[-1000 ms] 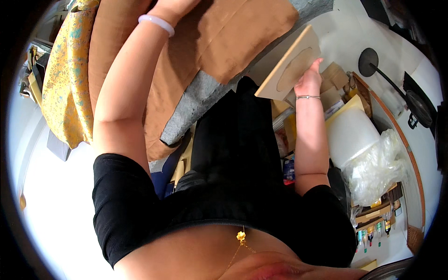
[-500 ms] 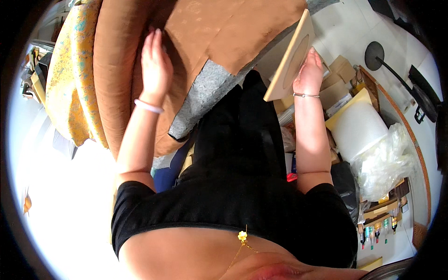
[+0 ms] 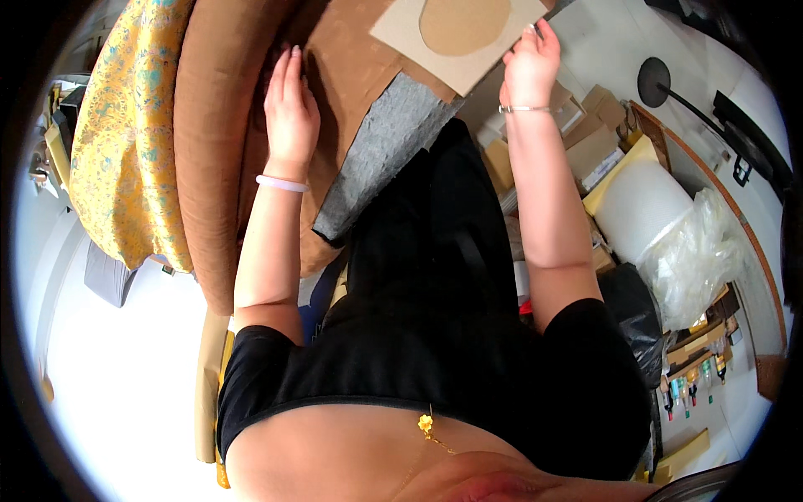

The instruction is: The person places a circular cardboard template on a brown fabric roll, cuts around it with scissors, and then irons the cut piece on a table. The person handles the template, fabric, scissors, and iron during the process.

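My right hand [image 3: 532, 75] grips the near right edge of a flat beige board [image 3: 456, 74] with a large, darker round area. The board lies over or just above brown fabric [image 3: 360, 63]; whether it touches cannot be told. Its far edge runs out of the picture. My left hand [image 3: 292, 113] has its fingers stretched out, beside a thick padded brown roll [image 3: 209, 125], and holds nothing. Whether its palm presses on the fabric is unclear. Grey felt-like backing [image 3: 381, 138] shows at the near edge of the brown fabric.
Yellow patterned cloth [image 3: 134, 142] hangs at the far left. To my right are cardboard boxes [image 3: 598, 117], a white roll [image 3: 640, 209], clear plastic wrap [image 3: 694, 259] and a black bag [image 3: 631, 318]. A black stand with a round disc [image 3: 654, 81] is at the far right.
The board has tipped from nearly edge-on to show its broad face, and moved left and farther away with my right hand. My left hand has shifted slightly right.
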Action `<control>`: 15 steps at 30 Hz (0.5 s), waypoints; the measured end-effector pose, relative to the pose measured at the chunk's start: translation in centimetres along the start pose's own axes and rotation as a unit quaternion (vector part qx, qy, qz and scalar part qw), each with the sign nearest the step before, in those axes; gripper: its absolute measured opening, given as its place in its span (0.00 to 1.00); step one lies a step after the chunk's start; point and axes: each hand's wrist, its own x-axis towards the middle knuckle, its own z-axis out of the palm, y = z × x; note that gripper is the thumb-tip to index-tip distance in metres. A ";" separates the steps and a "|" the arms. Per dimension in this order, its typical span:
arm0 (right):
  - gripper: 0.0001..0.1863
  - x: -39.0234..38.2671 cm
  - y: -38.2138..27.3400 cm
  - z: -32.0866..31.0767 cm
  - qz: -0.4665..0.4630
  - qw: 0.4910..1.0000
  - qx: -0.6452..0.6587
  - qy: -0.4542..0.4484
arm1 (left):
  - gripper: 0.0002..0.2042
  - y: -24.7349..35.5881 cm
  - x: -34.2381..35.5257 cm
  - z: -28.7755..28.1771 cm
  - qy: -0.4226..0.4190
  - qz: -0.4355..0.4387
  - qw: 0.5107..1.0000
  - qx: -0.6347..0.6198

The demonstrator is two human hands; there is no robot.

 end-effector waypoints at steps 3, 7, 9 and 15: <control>0.16 -1.1 -1.3 2.5 0.003 0.995 0.092 -0.043 | 0.25 1.6 -0.2 -0.1 0.002 0.035 0.998 -0.057; 0.18 0.5 1.0 2.6 -0.051 0.997 -0.002 -0.055 | 0.26 1.3 0.0 1.3 -0.003 0.079 0.994 -0.081; 0.18 1.2 1.5 2.5 -0.052 0.997 -0.011 -0.063 | 0.26 1.6 0.5 1.6 -0.005 0.090 0.993 -0.082; 0.17 0.8 0.4 3.3 -0.030 0.998 0.026 -0.047 | 0.26 1.3 1.7 3.1 0.006 0.106 0.992 -0.073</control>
